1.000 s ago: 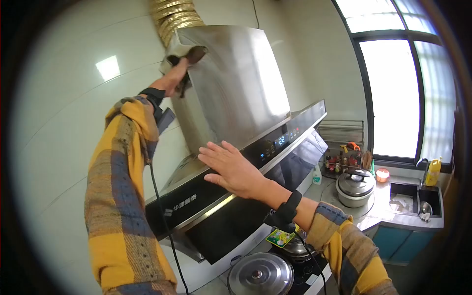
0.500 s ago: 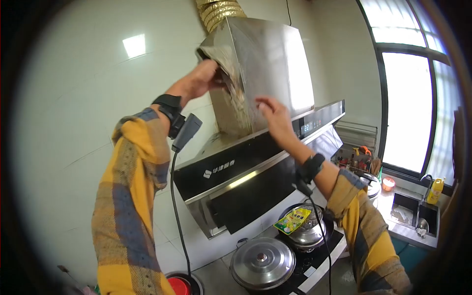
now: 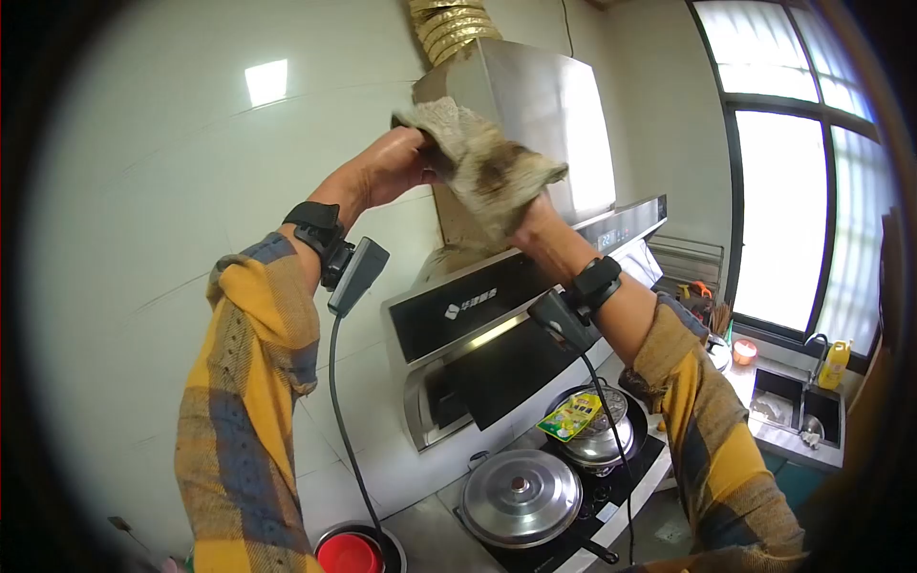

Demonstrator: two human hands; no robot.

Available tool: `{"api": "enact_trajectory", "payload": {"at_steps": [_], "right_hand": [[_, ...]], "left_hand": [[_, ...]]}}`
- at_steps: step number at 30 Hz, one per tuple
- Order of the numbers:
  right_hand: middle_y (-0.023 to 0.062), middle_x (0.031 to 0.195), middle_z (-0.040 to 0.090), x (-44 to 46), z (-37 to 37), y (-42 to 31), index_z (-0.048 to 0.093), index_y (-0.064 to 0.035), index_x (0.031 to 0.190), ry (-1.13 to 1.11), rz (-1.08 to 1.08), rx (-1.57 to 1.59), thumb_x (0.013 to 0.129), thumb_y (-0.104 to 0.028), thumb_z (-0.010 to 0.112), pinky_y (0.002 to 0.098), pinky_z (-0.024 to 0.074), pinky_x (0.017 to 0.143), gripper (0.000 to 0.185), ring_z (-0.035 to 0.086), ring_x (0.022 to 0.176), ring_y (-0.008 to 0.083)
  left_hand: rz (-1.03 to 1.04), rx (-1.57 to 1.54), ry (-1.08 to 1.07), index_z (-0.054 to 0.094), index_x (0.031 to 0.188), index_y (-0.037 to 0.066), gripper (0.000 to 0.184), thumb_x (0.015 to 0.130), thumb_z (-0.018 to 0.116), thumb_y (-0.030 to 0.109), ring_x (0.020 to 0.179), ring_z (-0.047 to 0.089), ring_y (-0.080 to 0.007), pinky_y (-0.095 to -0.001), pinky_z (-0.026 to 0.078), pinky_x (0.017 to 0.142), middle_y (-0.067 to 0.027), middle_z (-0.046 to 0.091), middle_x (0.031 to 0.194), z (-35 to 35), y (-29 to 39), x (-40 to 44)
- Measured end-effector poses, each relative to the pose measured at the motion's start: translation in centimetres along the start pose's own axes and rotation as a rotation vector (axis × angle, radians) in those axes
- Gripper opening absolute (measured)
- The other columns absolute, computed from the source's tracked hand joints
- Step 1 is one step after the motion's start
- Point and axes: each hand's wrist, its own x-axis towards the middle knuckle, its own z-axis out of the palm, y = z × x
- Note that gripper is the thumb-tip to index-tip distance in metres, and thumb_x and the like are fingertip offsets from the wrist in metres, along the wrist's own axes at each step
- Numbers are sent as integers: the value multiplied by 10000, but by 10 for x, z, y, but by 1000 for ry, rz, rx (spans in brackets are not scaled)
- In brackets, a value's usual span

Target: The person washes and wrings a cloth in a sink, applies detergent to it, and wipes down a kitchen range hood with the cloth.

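A beige cloth with dark brown stains (image 3: pixel 487 167) is stretched between my hands, in front of the steel range hood's chimney (image 3: pixel 559 115). My left hand (image 3: pixel 396 164) grips the cloth's left end, its fingers partly hidden by the fabric. At the cloth's lower right is my right hand (image 3: pixel 537 224), closed on it, with most of its fingers behind the fabric. The black front panel of the hood (image 3: pixel 497 296) slopes below both hands. Each wrist wears a black strap with a cabled device.
Beneath the hood, a lidded pan (image 3: pixel 521 497) and a second lidded pan (image 3: pixel 597 444) with a yellow packet (image 3: pixel 570 417) sit on the stove. A red bowl (image 3: pixel 348 554) is at the bottom. The sink (image 3: pixel 776 399) and a yellow bottle (image 3: pixel 834 365) are at the right.
My right hand has moved up and left, from empty to holding the cloth. The cloth has come away from the chimney's side and is now spread between both hands.
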Motion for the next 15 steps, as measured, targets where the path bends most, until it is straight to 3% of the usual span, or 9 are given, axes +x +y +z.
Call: {"api": "enact_trajectory", "payload": {"at_steps": [2, 4, 7, 9, 10, 11, 12, 14, 15], "right_hand": [[73, 1246, 508, 1, 14, -10, 451, -104, 1249, 172, 88, 21, 953, -356, 298, 356, 400, 981, 417, 494, 1126, 223], [65, 1207, 534, 3, 33, -28, 492, -97, 1198, 144, 23, 107, 937, -410, 297, 404, 418, 962, 452, 510, 1110, 241], [63, 1177, 552, 29, 26, -54, 516, -90, 1163, 138, -68, 37, 933, -394, 342, 410, 421, 960, 420, 533, 1073, 247], [72, 1173, 551, 71, -14, -76, 495, -86, 1188, -80, -173, -258, 937, -358, 384, 372, 409, 972, 386, 525, 1080, 222], [69, 1193, 536, 60, 11, -83, 469, -82, 1210, 96, -163, -436, 944, -329, 409, 335, 402, 972, 368, 504, 1104, 201], [68, 1183, 532, 72, 2, -88, 466, -74, 1206, 26, -192, -683, 932, -317, 437, 325, 402, 947, 367, 497, 1096, 194], [68, 1172, 527, 85, -8, -93, 463, -66, 1201, -37, -242, -923, 919, -304, 465, 316, 401, 922, 370, 491, 1088, 186], [136, 1149, 530, 122, -34, -98, 479, -51, 1173, -413, -597, -1360, 847, -261, 531, 361, 377, 928, 391, 493, 1075, 279], [189, 1113, 529, 134, -23, -99, 480, 1, 1140, -450, -1005, -1827, 801, -203, 534, 407, 375, 916, 400, 498, 1028, 346]], "left_hand": [[-66, 110, -78, 487, 1220, 58, 369, 932, 451, 285, 1100, 517, -167, -365, 417, 945, -75, 527, 1218, -7, -6, -11], [-148, 217, -155, 487, 1226, 58, 402, 913, 491, 309, 1127, 500, -167, -374, 413, 946, -84, 518, 1227, -16, -9, -22], [-165, 342, 119, 495, 1222, 57, 435, 893, 517, 341, 1169, 467, -161, -372, 394, 961, -96, 509, 1237, -22, -27, -69], [-106, 675, 280, 495, 1203, 5, 478, 884, 517, 360, 1105, 501, -235, -361, 390, 953, -128, 532, 1183, -41, -52, -99], [-23, 940, 318, 484, 1216, 9, 494, 877, 520, 366, 1142, 468, -287, -388, 372, 969, -156, 489, 1234, -68, -80, -116], [65, 1203, 357, 472, 1229, 14, 510, 870, 524, 372, 1178, 434, -339, -416, 354, 986, -183, 446, 1285, -90, -108, -131], [-43, 1374, 390, 453, 1254, 33, 532, 856, 542, 375, 1229, 361, -368, -445, 310, 1013, -196, 375, 1338, -91, -117, -146], [-209, 1632, 433, 407, 1299, 66, 586, 829, 579, 370, 1305, 232, -386, -483, 237, 1051, -200, 251, 1416, -90, -127, -171], [-259, 1722, 446, 382, 1320, 79, 617, 817, 599, 362, 1330, 177, -375, -491, 206, 1064, -192, 199, 1440, -90, -131, -180]]}}
